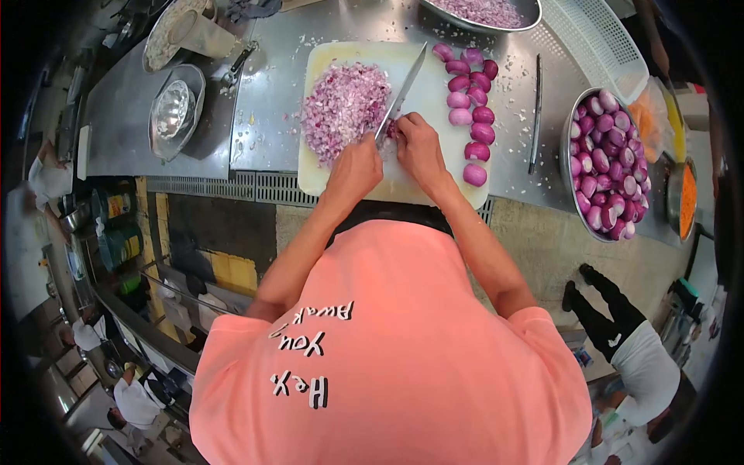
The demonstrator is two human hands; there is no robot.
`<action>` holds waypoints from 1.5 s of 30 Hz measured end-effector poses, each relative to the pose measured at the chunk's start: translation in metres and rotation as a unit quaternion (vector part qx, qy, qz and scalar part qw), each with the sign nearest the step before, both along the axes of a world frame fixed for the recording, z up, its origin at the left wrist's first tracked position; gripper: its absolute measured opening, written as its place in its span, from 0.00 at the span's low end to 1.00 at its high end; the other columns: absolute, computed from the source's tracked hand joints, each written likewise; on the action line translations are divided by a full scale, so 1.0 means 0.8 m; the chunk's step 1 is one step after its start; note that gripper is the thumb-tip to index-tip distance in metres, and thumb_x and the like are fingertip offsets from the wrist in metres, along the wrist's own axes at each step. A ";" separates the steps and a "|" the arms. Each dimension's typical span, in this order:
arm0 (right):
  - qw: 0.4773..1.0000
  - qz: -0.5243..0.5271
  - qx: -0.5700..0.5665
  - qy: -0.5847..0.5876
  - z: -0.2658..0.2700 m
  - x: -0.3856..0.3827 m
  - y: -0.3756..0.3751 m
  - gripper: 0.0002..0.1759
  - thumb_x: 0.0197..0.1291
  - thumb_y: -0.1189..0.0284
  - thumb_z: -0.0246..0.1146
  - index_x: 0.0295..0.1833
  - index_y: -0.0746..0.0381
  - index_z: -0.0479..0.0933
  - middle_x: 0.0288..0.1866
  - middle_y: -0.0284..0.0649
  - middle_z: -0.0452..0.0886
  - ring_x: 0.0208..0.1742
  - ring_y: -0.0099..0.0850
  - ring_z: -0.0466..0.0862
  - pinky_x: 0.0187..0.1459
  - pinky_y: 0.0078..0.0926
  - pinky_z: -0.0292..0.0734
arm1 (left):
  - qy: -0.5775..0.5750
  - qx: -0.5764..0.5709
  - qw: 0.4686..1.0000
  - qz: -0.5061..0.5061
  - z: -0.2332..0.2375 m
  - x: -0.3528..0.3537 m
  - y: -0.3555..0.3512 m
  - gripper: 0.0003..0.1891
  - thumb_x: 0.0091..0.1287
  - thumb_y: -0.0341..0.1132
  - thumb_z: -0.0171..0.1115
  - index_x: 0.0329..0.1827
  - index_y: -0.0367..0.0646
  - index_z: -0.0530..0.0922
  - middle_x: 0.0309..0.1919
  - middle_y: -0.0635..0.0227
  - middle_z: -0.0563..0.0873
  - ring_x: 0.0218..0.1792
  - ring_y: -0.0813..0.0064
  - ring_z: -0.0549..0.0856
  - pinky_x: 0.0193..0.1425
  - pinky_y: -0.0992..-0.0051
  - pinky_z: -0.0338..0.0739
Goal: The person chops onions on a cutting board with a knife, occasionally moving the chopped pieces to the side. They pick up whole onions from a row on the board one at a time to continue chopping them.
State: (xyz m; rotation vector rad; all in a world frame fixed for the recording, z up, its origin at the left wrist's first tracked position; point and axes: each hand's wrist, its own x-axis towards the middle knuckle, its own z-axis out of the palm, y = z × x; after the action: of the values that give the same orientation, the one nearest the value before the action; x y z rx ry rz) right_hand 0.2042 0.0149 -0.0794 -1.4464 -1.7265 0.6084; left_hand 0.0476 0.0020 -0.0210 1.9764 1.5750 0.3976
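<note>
My left hand (353, 167) is closed around the handle of a knife (403, 89), whose blade points away over a white cutting board (418, 182). Just right of the blade, my right hand (418, 143) presses down on a piece of red onion; the piece is mostly hidden by the fingers. A heap of chopped red onion (345, 105) lies on the board's left half. A row of several peeled onions (469, 101) runs down its right side.
A steel bowl (564, 147) of peeled onions stands right of the board, with a long thin tool (536, 112) between them. A bowl of chopped onion (480, 12) and a white basket (597, 39) sit behind. Metal bowls (174, 108) are at left. Another person (620, 333) stands at lower right.
</note>
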 end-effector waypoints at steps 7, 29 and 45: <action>1.000 0.019 0.012 0.012 0.004 0.001 0.005 0.07 0.52 0.86 0.59 0.37 0.68 0.78 0.36 0.52 0.77 0.39 0.55 0.80 0.41 0.47 0.77 | 0.009 0.012 1.000 -0.007 0.004 0.001 -0.007 0.07 0.66 0.28 0.54 0.39 0.30 0.75 0.26 0.37 0.81 0.33 0.36 0.82 0.36 0.47 0.74; 0.998 0.007 0.035 0.048 -0.011 0.003 0.010 0.07 0.50 0.87 0.59 0.35 0.68 0.78 0.36 0.51 0.78 0.38 0.54 0.80 0.41 0.45 0.76 | 0.014 0.005 1.000 -0.010 0.015 -0.002 -0.012 0.06 0.67 0.28 0.54 0.39 0.31 0.74 0.24 0.39 0.80 0.33 0.36 0.82 0.36 0.48 0.74; 0.997 0.034 0.005 -0.067 -0.002 0.004 0.013 0.09 0.50 0.84 0.59 0.38 0.66 0.80 0.35 0.50 0.80 0.41 0.51 0.81 0.42 0.46 0.77 | 0.004 0.039 0.999 0.010 0.012 -0.018 -0.006 0.08 0.67 0.29 0.54 0.42 0.30 0.73 0.25 0.36 0.80 0.32 0.35 0.81 0.35 0.48 0.73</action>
State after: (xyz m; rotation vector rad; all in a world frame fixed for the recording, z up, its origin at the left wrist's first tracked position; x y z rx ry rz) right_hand 0.2073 0.0257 -0.0810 -1.4541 -1.8869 0.5479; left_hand 0.0330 -0.0031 -0.0114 2.0242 1.6072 0.4649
